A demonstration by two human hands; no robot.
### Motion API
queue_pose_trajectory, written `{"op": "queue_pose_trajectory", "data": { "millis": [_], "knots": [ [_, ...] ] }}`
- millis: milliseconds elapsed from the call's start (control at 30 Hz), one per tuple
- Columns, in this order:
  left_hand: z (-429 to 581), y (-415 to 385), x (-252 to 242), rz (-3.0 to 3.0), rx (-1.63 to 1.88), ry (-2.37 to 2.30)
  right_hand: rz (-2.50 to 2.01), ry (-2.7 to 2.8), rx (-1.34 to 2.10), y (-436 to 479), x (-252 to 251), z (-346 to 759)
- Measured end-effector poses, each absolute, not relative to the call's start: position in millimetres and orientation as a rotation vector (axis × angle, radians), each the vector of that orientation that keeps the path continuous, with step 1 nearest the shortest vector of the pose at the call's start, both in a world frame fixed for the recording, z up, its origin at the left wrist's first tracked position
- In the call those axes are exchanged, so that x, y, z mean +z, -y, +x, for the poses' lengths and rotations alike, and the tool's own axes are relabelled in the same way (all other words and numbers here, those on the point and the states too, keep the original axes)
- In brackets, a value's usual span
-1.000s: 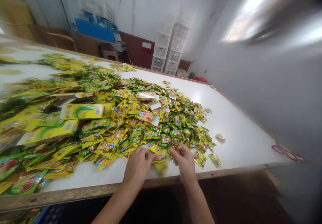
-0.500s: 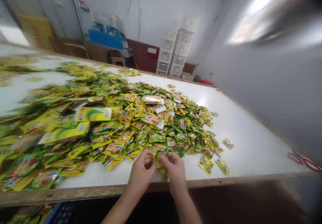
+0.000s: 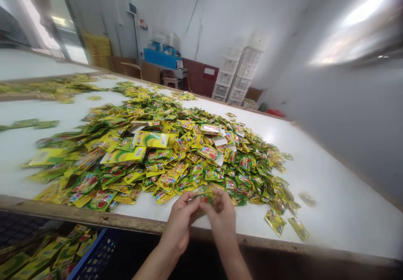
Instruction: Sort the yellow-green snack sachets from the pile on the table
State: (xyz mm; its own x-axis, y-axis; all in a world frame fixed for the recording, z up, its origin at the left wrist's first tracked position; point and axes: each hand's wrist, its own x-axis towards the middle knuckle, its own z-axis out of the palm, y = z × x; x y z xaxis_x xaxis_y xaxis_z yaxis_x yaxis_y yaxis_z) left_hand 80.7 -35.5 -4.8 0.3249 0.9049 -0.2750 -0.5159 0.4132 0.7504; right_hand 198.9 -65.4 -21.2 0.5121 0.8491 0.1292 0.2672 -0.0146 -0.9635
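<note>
Between my two hands is a small green candy packet (image 3: 205,199) with a red patch, held over the table's front edge. My left hand (image 3: 181,215) pinches it from the left, thumb on top. My right hand (image 3: 222,213) grips its right side, and the two thumbs nearly meet. Fingers cover most of the packet. Just beyond lies a wide pile of yellow and green packets (image 3: 192,175). Yellow cartons (image 3: 151,139) and a few open small boxes (image 3: 210,154) rest on the pile.
Loose packets (image 3: 275,222) lie right of my hands on the white table (image 3: 333,179). A wooden rim (image 3: 132,222) runs along its front. Below left, a blue crate (image 3: 91,257) holds yellow cartons. Stacked white crates (image 3: 241,76) and a blue desk (image 3: 162,58) stand behind.
The view has swung left, showing more of the table's left side and the crate below. Both hands still hold the packet, now more covered by the fingers.
</note>
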Motion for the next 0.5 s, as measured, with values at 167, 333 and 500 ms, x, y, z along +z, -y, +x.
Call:
{"op": "queue_pose_trajectory", "data": {
  "millis": [167,333,500],
  "knots": [
    [76,40,-1,0.632,1.007,-0.719,-1.491,1.233,0.634,64,-8,211],
    [71,38,3,0.713,1.013,-0.775,-1.409,1.050,0.963,63,-11,204],
    [62,29,0,0.652,0.968,-0.769,-1.273,0.873,1.058,60,-8,200]
  ]
}}
